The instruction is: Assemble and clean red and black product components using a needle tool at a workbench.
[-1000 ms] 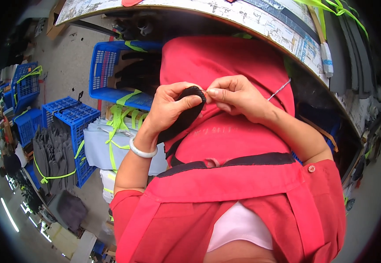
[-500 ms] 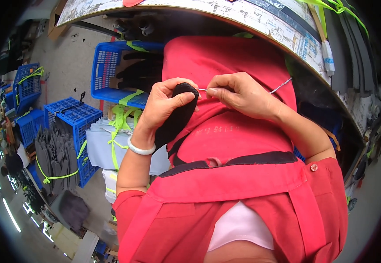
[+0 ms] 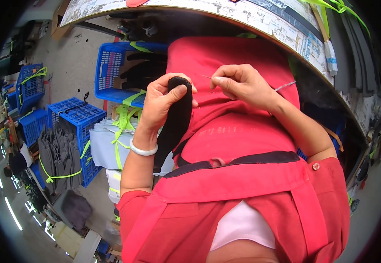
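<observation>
My left hand (image 3: 157, 101), with a white bangle (image 3: 143, 151) at its wrist, is closed round the rounded upper end of a long black padded fabric strip (image 3: 179, 116). The strip hangs down beside my forearm, and its lower end is partly hidden. To the right, my right hand (image 3: 245, 85) pinches a thin needle (image 3: 206, 76) between thumb and fingertips. Its tip points left and stands apart from the strip. Behind my right wrist a pale twisted strand (image 3: 285, 86) sticks out over the red apron (image 3: 225, 114) on my lap.
A worktable (image 3: 190, 6) curves along the far side. A blue crate (image 3: 105, 90) with black strips stands at left. Nearby are a tied stack of pale sheets (image 3: 105, 151), another blue crate (image 3: 87, 125) and a bundle of grey pieces (image 3: 59, 153). Dark grey strips (image 3: 352, 57) hang at far right.
The needle has come away from the black strip's end as my right hand moved slightly up and right. My left hand has drawn the strip slightly left, turning it more upright.
</observation>
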Tool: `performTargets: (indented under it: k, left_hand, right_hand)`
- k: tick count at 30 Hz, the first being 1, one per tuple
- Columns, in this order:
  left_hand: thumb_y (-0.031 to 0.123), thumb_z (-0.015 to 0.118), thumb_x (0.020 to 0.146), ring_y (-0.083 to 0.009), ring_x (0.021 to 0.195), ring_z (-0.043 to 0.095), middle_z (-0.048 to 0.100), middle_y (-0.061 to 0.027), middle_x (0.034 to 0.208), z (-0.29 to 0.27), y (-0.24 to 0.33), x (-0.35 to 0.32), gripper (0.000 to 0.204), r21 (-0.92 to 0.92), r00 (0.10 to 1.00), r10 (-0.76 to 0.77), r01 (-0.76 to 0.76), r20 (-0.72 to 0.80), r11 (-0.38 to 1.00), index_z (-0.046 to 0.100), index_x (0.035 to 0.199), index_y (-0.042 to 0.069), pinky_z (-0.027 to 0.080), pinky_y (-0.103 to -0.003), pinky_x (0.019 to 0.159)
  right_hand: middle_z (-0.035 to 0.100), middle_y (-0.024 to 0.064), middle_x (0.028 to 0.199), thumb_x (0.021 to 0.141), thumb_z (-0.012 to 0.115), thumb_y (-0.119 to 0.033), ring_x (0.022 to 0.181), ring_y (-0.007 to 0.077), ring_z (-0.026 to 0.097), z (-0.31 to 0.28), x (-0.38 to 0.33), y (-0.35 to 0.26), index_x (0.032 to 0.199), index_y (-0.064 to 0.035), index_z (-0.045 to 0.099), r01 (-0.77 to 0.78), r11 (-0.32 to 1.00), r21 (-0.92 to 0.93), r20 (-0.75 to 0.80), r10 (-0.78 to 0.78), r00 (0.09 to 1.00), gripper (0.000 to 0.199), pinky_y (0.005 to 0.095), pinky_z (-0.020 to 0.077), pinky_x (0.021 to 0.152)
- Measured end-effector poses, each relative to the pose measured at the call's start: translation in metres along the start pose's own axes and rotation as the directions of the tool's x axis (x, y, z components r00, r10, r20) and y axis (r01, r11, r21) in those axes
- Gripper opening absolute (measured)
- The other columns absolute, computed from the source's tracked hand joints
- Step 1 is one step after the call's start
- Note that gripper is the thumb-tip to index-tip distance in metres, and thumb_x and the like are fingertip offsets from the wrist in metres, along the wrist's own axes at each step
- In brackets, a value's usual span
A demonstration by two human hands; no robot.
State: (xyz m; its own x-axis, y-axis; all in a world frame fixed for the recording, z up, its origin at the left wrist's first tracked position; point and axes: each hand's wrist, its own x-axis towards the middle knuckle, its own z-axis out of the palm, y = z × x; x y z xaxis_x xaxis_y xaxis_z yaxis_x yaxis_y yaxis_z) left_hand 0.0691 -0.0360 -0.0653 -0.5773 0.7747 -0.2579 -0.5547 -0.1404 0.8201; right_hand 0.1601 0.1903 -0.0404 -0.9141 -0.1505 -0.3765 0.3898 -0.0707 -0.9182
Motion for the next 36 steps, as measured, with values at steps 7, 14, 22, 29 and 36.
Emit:
performTargets:
  k: [7,14,22,29,36]
  left_hand:
    - [0.008,0.066,0.090,-0.0195,0.074,0.067,0.067,-0.0108,0.089,0.002,-0.003,0.002,0.016,0.054,0.999,-0.006,0.003,0.043,0.999,0.062,0.101,-0.003,0.056,-0.030,0.072]
    - [0.004,0.067,0.088,-0.0190,0.073,0.067,0.067,-0.0105,0.084,0.011,-0.005,0.005,0.015,0.056,0.995,0.048,-0.054,0.089,0.997,0.063,0.100,-0.004,0.055,-0.029,0.071]
    - [0.005,0.066,0.090,-0.0176,0.075,0.067,0.068,-0.0094,0.085,0.009,-0.001,0.006,0.015,0.020,0.996,0.017,-0.015,-0.089,1.000,0.065,0.102,-0.004,0.055,-0.027,0.071]
    - [0.006,0.068,0.089,-0.0078,0.082,0.062,0.069,-0.0025,0.091,0.018,-0.008,0.000,0.019,0.174,0.993,-0.109,0.115,-0.040,0.978,0.068,0.107,-0.001,0.052,-0.022,0.076]
    - [0.006,0.068,0.088,-0.0068,0.085,0.061,0.069,-0.0013,0.092,0.022,-0.009,0.001,0.020,0.321,0.995,-0.099,0.096,-0.005,0.942,0.069,0.108,0.000,0.050,-0.021,0.078]
  right_hand:
    - [0.048,-0.0043,0.066,0.098,0.055,-0.014,0.060,0.0035,0.041,0.013,-0.006,-0.008,0.095,0.0015,0.064,0.078,0.994,-0.080,0.019,-0.077,0.997,0.018,0.0211,0.0355,0.054]
    - [0.060,-0.0001,0.071,0.099,0.055,-0.017,0.057,0.0035,0.044,0.017,-0.005,0.009,0.097,0.0000,0.065,0.188,0.981,0.052,0.073,-0.192,0.979,0.020,0.0203,0.0359,0.051]
    - [0.049,-0.0041,0.064,0.097,0.055,-0.017,0.056,0.0026,0.040,-0.007,0.005,0.008,0.092,0.0003,0.066,-0.004,1.000,0.007,0.062,0.003,0.998,0.021,0.0202,0.0329,0.050]
    - [0.061,0.0101,0.068,0.094,0.058,-0.013,0.060,0.0151,0.055,-0.006,-0.006,-0.011,0.096,0.0017,0.064,0.140,0.903,-0.406,0.004,-0.152,0.988,0.016,0.0291,0.0452,0.058]
    - [0.066,0.0186,0.078,0.093,0.059,-0.016,0.069,0.0318,0.064,-0.005,-0.004,-0.013,0.098,-0.0004,0.065,0.201,0.821,-0.534,0.081,-0.187,0.979,0.017,0.0374,0.0492,0.063]
